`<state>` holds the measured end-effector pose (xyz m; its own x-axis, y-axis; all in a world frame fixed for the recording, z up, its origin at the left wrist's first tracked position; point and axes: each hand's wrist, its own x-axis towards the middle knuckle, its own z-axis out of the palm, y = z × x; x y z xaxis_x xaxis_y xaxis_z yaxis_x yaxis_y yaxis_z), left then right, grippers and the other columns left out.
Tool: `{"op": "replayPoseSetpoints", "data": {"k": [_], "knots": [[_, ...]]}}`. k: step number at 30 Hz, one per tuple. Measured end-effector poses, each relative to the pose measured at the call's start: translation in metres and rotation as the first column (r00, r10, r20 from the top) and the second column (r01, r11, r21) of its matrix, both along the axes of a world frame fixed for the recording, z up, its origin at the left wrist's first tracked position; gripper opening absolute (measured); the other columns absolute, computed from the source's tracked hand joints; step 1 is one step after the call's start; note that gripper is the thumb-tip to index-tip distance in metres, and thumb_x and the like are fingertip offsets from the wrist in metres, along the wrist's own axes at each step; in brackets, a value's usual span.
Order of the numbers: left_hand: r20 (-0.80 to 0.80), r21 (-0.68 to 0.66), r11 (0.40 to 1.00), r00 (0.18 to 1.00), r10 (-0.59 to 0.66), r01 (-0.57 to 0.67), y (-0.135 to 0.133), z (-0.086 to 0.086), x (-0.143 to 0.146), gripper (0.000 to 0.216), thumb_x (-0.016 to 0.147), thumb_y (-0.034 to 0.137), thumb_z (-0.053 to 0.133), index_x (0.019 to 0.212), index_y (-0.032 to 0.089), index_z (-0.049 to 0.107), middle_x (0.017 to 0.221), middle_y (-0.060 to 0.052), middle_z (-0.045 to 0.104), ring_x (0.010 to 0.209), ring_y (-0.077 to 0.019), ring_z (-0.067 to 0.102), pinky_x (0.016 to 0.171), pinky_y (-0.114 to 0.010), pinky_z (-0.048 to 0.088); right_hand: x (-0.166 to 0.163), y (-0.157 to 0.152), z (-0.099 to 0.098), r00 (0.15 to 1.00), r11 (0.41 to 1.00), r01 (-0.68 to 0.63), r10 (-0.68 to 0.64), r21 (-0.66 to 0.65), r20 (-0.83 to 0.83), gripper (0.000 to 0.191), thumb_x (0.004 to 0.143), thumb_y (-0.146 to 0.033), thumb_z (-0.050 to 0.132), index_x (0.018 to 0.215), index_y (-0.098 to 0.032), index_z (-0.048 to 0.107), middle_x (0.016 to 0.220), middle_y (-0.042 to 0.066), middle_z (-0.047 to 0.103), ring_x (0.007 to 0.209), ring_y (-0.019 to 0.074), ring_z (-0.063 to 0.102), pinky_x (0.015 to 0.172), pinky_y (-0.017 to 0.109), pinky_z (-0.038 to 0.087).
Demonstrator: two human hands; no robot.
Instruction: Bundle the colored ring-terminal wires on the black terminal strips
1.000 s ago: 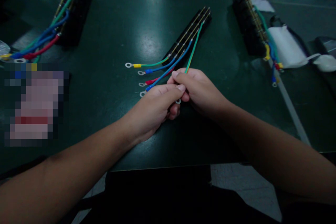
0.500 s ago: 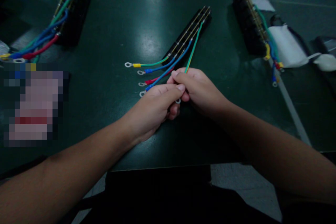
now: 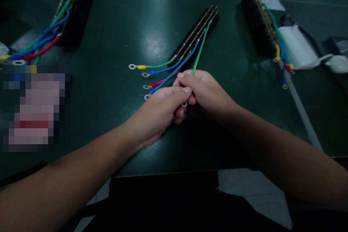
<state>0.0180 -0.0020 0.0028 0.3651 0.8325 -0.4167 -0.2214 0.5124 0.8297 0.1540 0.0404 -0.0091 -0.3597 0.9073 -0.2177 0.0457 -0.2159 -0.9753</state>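
A green-yellow wire (image 3: 201,51) runs down from the far end of a black terminal block (image 3: 187,36) into my fingers. My right hand (image 3: 208,90) pinches it between thumb and fingers. Against it, my left hand (image 3: 160,112) is closed near the wire's end, where a ring terminal (image 3: 184,104) peeks out below the fingertips. Most of that end is hidden by the fingers. Left of my hands, other wires fan out from the block: a green one with a yellow-sleeved ring lug (image 3: 141,67), two blue wires (image 3: 168,70) and a red wire (image 3: 160,82).
A second wired black block (image 3: 78,18) lies at the left and a third (image 3: 257,29) at the right. Beside the third is a white pouch (image 3: 299,47). A pixelated flat object (image 3: 38,108) lies at the left on the dark green table (image 3: 130,25), whose front edge is close to me.
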Motion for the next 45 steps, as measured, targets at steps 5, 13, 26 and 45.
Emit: {"op": "replayPoseSetpoints", "data": {"k": [5, 13, 26, 45], "knots": [[0.007, 0.008, 1.0, 1.0, -0.006, 0.006, 0.0, 0.0, 0.0, 0.027, 0.099, 0.026, 0.053, 0.075, 0.016, 0.061, 0.054, 0.004, 0.043, 0.049, -0.0072, 0.036, 0.049, -0.018, 0.029, 0.0001, 0.0001, 0.0003, 1.0, 1.0, -0.007, 0.007, 0.01, -0.006, 0.033, 0.101, -0.031, 0.058, 0.071, -0.017, 0.059, 0.049, -0.004, 0.047, 0.044, 0.0085, 0.042, 0.044, 0.02, 0.034], [0.006, 0.0, 1.0, 1.0, -0.005, 0.005, 0.0001, 0.0008, 0.0005, 0.027, 0.098, 0.027, 0.053, 0.075, 0.016, 0.062, 0.053, 0.004, 0.044, 0.048, -0.0072, 0.037, 0.048, -0.018, 0.029, 0.0, -0.0013, 0.0011, 1.0, 1.0, -0.001, 0.001, 0.001, -0.01, 0.033, 0.099, -0.034, 0.062, 0.071, -0.018, 0.058, 0.049, -0.005, 0.046, 0.043, 0.0086, 0.042, 0.044, 0.021, 0.035], [0.001, -0.01, 1.0, 1.0, -0.004, 0.004, 0.0006, 0.0, -0.0001, 0.026, 0.097, 0.029, 0.056, 0.075, 0.016, 0.062, 0.053, 0.005, 0.042, 0.048, -0.0068, 0.035, 0.049, -0.018, 0.028, 0.0005, 0.0003, 0.0008, 1.0, 1.0, -0.017, 0.017, 0.014, 0.002, 0.034, 0.1, -0.032, 0.059, 0.07, -0.017, 0.058, 0.048, -0.005, 0.046, 0.044, 0.0082, 0.041, 0.045, 0.02, 0.034], [0.005, 0.0, 1.0, 1.0, -0.005, 0.005, 0.0008, -0.0006, -0.0002, 0.025, 0.096, 0.029, 0.057, 0.076, 0.016, 0.062, 0.053, 0.005, 0.042, 0.048, -0.0068, 0.035, 0.049, -0.019, 0.028, 0.0008, 0.0003, -0.0016, 1.0, 1.0, -0.014, 0.014, 0.009, -0.027, 0.032, 0.1, -0.035, 0.06, 0.073, -0.017, 0.061, 0.048, -0.005, 0.047, 0.044, 0.0092, 0.043, 0.045, 0.021, 0.035]]}}
